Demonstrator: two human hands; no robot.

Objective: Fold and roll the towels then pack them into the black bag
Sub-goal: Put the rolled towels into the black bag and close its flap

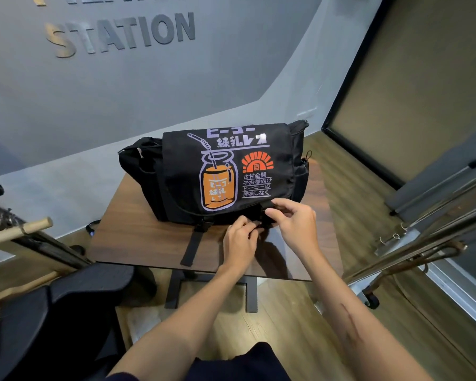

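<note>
Two hands, left hand (239, 243) and right hand (293, 224), fingers curled, pinching the right buckle (264, 225) of the black bag (259, 166).

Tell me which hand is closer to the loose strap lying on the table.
Left. The left hand is at the black bag's front edge, just right of the loose strap. The right hand is farther right, pinching the bag's flap.

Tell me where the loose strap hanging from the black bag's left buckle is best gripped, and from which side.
Probably grip the strap near its free end, coming from the table's near edge. It lies flat and straight toward the person, clear of both hands, which work at the bag's other buckle.
</note>
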